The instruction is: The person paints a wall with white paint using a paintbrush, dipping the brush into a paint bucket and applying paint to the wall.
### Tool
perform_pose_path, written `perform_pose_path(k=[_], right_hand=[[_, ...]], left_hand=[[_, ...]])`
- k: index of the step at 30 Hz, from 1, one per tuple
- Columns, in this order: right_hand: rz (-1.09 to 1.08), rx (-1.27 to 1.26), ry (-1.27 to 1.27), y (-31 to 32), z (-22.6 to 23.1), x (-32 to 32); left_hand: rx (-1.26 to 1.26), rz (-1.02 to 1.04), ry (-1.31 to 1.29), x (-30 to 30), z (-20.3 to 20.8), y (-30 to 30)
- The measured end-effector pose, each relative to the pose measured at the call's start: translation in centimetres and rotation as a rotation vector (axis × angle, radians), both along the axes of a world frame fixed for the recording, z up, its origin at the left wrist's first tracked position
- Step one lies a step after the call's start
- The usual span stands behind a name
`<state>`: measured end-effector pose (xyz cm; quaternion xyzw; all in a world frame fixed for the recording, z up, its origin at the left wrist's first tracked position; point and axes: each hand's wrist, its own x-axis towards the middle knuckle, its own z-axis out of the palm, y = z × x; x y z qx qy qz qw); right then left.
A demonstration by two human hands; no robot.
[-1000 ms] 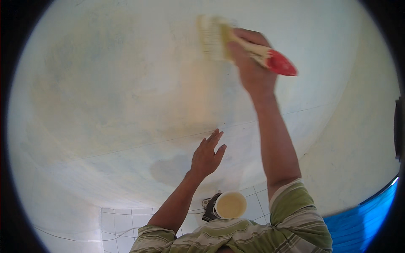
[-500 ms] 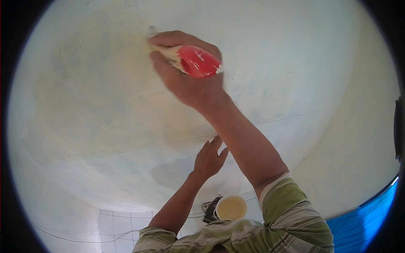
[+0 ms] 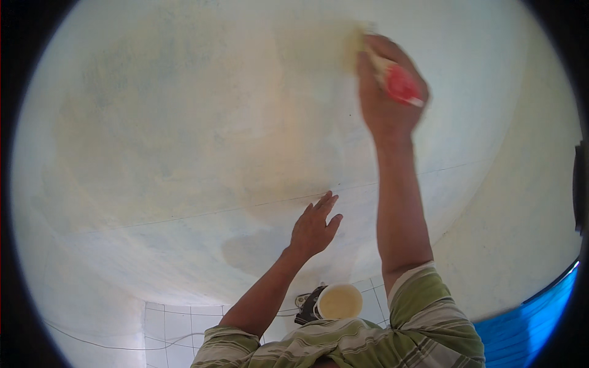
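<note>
My right hand [image 3: 392,92] is raised to the upper right and wrapped round a paintbrush [image 3: 402,84] with a red, paint-flecked handle. Blurred bristles meet the pale wall [image 3: 257,110] at the top. Around them the surface looks damp and yellowish. Lower down, my left hand [image 3: 316,226] is spread against the wall close to a thin horizontal line, holding nothing. Below it on the floor stands a white bucket [image 3: 340,302] of cream-coloured paint.
Beside the bucket lies a dark object [image 3: 308,313] that I cannot make out. White floor tiles [image 3: 178,319] meet the wall's foot, with a thin cable [image 3: 110,348] trailing at lower left. Blue cloth [image 3: 521,331] hangs at lower right, and a dark thing [image 3: 580,187] juts in at the right edge.
My right hand has swept the paintbrush to the right along the upper wall, leaving a darker, damp-looking patch. My left hand has shifted slightly and shows more fully.
</note>
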<state>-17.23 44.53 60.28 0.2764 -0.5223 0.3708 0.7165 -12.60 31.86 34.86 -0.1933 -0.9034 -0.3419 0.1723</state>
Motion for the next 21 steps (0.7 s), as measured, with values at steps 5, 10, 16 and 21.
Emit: perform_pose_path(k=[5,10,16,21], right_hand=[[0.259,0.266,-0.045,-10.0,0.7,3.2],[0.657,0.272,-0.219,-10.6,0.2,3.2],[0.724,-0.102,-0.346,4.1,-1.4,-1.1],[0.056,-0.219,-0.251,16.8,-4.2,-2.8]], left_hand=[[-0.181,-0.018,-0.121,-0.7,-0.4,-0.6],[0.022,-0.017,-0.181,0.5,1.4,-0.3],[-0.002,0.010,0.075,-0.6,-0.7,-0.3],[0.042,-0.008,0.012,-0.4,-0.5,-0.5]])
